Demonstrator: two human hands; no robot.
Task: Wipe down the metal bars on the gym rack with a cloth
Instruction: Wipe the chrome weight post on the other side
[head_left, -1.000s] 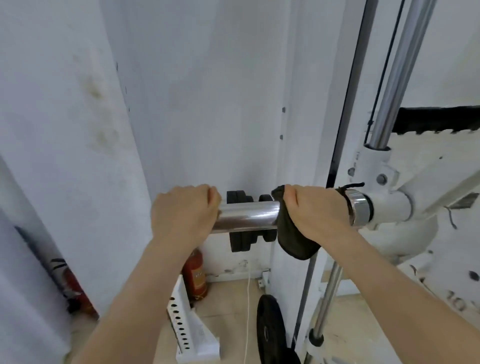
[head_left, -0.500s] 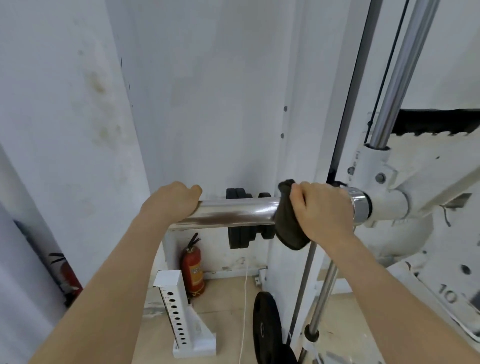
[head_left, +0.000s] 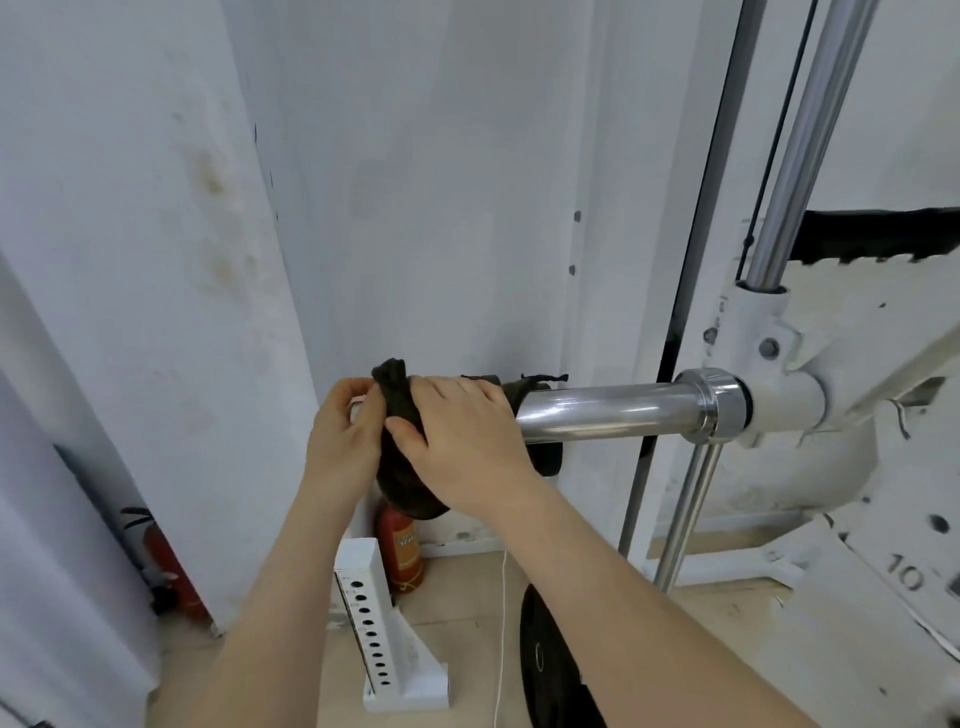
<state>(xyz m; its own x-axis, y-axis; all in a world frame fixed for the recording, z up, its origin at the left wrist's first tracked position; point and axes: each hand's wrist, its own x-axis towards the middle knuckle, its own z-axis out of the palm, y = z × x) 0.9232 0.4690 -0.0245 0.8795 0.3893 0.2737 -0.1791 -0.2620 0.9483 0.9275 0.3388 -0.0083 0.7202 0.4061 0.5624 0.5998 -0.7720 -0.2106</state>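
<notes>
A shiny chrome bar (head_left: 602, 410) sticks out leftward from the white gym rack (head_left: 810, 395). A dark cloth (head_left: 402, 467) is wrapped over the bar's free left end. My right hand (head_left: 462, 441) lies over the cloth and grips it around the bar. My left hand (head_left: 345, 436) is at the bar's tip and pinches the cloth's upper edge between thumb and fingers. The bar's end is hidden under the cloth and both hands. A second chrome bar (head_left: 805, 135) rises steeply from the rack's collar at the upper right.
White wall panels stand close behind the bar. On the floor are a red fire extinguisher (head_left: 402, 556), a white perforated bracket (head_left: 379, 639), a black weight plate (head_left: 550, 670) and a white cord. Another chrome rod (head_left: 685, 514) runs down beside the rack.
My right hand slid the cloth left along the bar, from beside the collar to the free end. My left hand let go of the bar and now pinches the cloth.
</notes>
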